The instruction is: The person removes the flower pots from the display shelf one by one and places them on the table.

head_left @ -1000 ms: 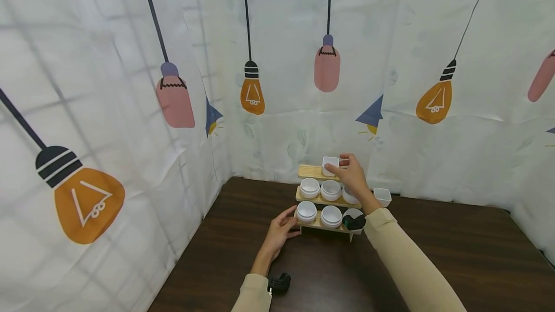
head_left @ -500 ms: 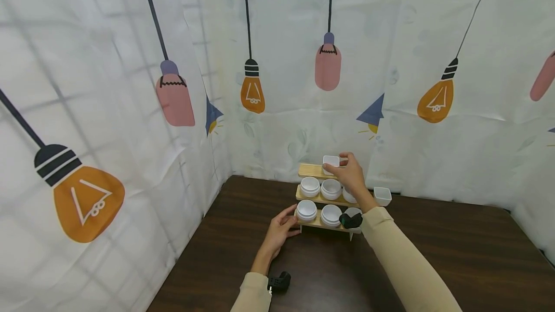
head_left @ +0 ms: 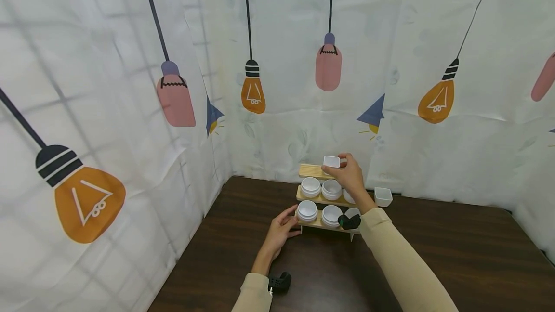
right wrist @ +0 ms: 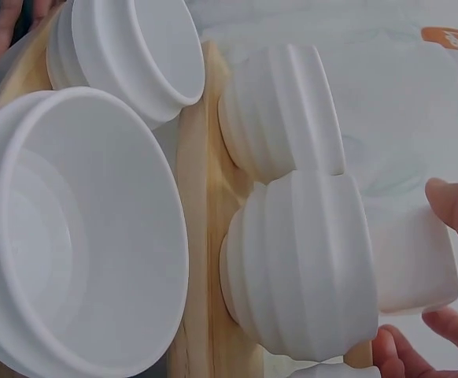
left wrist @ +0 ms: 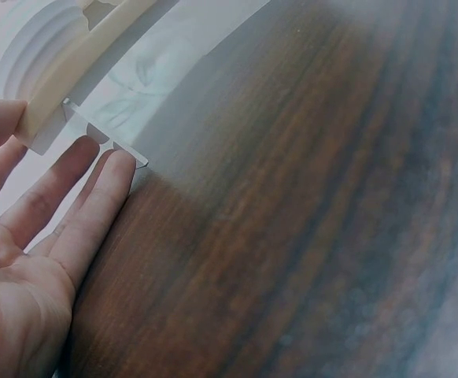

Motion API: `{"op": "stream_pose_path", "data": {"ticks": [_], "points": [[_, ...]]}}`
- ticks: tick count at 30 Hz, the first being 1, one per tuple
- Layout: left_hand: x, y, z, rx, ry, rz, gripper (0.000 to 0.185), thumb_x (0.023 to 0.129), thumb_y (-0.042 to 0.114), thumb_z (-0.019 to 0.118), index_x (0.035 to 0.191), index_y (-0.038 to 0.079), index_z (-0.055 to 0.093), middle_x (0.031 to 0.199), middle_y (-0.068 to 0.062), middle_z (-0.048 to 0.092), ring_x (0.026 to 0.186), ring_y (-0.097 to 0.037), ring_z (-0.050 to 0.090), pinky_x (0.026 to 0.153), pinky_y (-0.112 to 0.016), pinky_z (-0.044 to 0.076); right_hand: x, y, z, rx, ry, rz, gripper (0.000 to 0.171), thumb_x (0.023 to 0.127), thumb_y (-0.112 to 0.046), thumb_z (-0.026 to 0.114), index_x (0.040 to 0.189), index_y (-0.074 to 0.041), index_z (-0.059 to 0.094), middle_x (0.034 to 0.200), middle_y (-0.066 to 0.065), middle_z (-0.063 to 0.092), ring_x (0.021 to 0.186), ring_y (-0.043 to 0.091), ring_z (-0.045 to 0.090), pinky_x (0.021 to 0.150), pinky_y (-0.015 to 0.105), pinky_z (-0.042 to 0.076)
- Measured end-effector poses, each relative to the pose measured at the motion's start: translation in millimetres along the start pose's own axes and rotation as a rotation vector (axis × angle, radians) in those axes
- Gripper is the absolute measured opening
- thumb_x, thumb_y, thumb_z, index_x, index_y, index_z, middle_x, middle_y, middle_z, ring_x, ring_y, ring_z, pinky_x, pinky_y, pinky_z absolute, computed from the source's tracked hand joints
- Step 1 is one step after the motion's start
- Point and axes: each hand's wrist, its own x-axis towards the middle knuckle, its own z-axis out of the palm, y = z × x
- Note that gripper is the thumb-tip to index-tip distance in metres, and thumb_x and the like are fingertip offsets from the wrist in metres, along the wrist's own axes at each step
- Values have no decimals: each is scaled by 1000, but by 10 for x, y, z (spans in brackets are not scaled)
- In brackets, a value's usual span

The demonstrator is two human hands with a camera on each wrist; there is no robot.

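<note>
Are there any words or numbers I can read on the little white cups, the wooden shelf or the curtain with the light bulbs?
None: no words or numbers can be read.
The white cups and wooden shelf are plain.
The curtain has only drawings of bulbs.
An orange patch in the right wrist view is too blurred to tell.

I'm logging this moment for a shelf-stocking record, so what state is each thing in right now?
Small square dish: at the top shelf, pinched by the right hand.
Left hand: fingers straight, touching the rack's left end.
Wooden tiered rack: upright on the table.
Round white bowls: upright on the middle and bottom shelves, empty where insides show.
Second square dish: upright on the table, right of the rack.
</note>
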Motion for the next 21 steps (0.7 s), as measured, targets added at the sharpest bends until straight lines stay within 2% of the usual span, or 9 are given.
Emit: {"op": "stream_pose_path", "data": {"ticks": [13,21], "points": [[9,-4,-3,2,7,1,47,106,15,58,152,13,50,118,-9,67,109,-17,67,95,-45,62,-28,-38,19,-7,14,10,82,85,-44,81,147,-7,42,136,23,58,120,38,58,97,52,53],[5,-11,2,-7,1,-1,47,106,16,58,152,12,51,118,-9,66,109,-17,67,95,-44,62,-37,-29,28,-46,41,7,79,86,-46,80,145,-7,45,130,23,60,113,37,59,89,48,52]]}}
